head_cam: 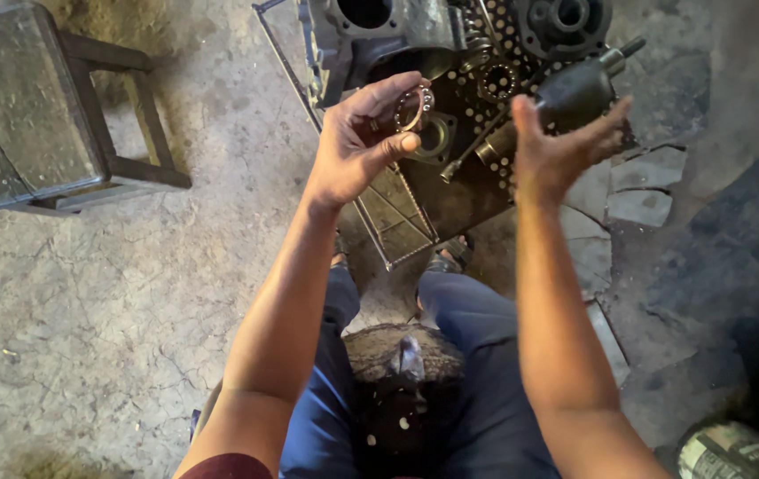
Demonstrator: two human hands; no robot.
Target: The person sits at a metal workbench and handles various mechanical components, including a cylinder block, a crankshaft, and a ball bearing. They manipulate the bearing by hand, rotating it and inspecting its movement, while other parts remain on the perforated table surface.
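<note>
The left hand [357,142] is raised in front of the person, its grip closed on a ball bearing ring [413,108] — a thin metal circle with small balls set around it, pinched between the thumb below and the curled fingers above, so that the ring stands nearly upright in the air. The right hand [561,146] hangs just to the right of it at about the same height, palm turned inward and fingers spread; its grip is open and holds nothing. Both hands hover above a dark perforated metal tray [468,191] that lies on the floor, dotted with rows of round holes and smeared with grease. On the tray, behind the right hand, lies a dark shaft [566,98] with a narrow metal tip pointing up and to the right, and near the ring rests a round bearing seat [435,137]. Above these stand grey engine castings [371,27] with large round bores. A wire rack [393,217] reaches down from the tray toward the person's knees, which are clad in blue trousers [477,355]. To the far left stands a low wooden stool [34,115] on the cracked concrete floor [131,293] — well apart from both hands.
</note>
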